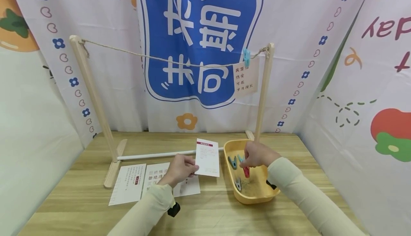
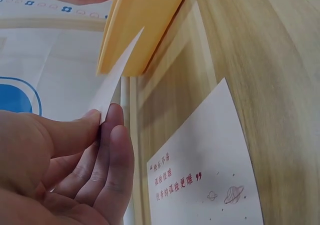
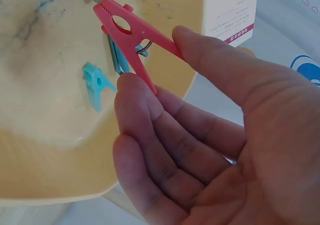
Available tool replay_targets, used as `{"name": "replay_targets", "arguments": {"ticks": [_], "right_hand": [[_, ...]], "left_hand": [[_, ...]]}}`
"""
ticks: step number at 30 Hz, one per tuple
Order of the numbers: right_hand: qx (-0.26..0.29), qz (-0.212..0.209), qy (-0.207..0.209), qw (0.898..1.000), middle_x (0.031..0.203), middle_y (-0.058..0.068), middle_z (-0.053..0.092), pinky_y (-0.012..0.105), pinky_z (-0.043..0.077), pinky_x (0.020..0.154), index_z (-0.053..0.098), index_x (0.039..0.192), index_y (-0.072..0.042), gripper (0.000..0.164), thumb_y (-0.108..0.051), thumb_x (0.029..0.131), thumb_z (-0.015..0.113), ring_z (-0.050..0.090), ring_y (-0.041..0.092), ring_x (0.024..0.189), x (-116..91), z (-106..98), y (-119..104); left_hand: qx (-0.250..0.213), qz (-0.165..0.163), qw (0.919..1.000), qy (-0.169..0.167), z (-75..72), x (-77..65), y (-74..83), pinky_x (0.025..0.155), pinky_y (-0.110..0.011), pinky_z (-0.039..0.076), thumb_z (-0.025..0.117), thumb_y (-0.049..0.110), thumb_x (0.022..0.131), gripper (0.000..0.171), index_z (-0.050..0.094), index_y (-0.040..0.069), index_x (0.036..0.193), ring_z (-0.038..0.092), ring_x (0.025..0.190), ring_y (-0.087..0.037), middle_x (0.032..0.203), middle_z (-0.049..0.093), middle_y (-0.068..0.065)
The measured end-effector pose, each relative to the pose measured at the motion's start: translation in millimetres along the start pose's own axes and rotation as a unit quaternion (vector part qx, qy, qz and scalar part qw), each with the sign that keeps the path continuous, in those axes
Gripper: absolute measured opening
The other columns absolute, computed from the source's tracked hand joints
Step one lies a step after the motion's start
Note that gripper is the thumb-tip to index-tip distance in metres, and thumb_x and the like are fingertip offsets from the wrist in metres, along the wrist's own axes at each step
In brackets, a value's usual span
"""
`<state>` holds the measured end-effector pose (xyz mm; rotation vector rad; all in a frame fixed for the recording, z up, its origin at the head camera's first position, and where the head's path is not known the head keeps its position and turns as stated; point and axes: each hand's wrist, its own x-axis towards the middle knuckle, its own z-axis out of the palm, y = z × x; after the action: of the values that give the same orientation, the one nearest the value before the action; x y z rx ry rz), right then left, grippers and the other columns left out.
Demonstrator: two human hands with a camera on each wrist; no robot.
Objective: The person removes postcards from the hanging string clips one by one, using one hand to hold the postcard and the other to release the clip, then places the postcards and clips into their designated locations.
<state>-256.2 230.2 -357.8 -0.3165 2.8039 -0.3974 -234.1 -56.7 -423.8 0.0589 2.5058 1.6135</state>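
Note:
My left hand (image 1: 180, 170) pinches a white printed card (image 1: 208, 157) by its lower left edge, thumb against fingers, holding it above the table. In the left wrist view that card is seen nearly edge-on. Over the yellow basket (image 1: 247, 200), my right hand (image 1: 259, 154) pinches a red clothespin (image 3: 127, 32) by its handle ends, its toothed end pointing away from the palm. Beneath it in the basket lie a light teal clothespin (image 3: 94, 85), a dark grey-blue clothespin (image 1: 232, 162) and a grey clothespin (image 1: 238, 184).
A twine line (image 1: 154, 58) spans two wooden posts; a blue clothespin (image 1: 246, 57) holds a pinkish card (image 1: 247, 79) near its right end. Several cards, including a left one (image 1: 126, 184), lie on the table. A white rod (image 1: 154, 155) joins the posts low down.

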Motion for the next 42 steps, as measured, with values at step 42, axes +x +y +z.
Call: {"name": "replay_targets", "arguments": {"ticks": [42], "right_hand": [[-0.04, 0.046, -0.049, 0.997, 0.067, 0.008, 0.072, 0.021, 0.042, 0.046, 0.06, 0.068, -0.011, 0.027, -0.024, 0.076, 0.082, 0.067, 0.018, 0.057, 16.1, 27.5, -1.3]], "left_hand": [[0.047, 0.02, 0.9979, -0.039, 24.9, -13.5, -11.8, 0.049, -0.019, 0.052, 0.074, 0.005, 0.08, 0.011, 0.068, 0.001, 0.073, 0.063, 0.05, -0.01, 0.064, 0.071, -0.01]]}}
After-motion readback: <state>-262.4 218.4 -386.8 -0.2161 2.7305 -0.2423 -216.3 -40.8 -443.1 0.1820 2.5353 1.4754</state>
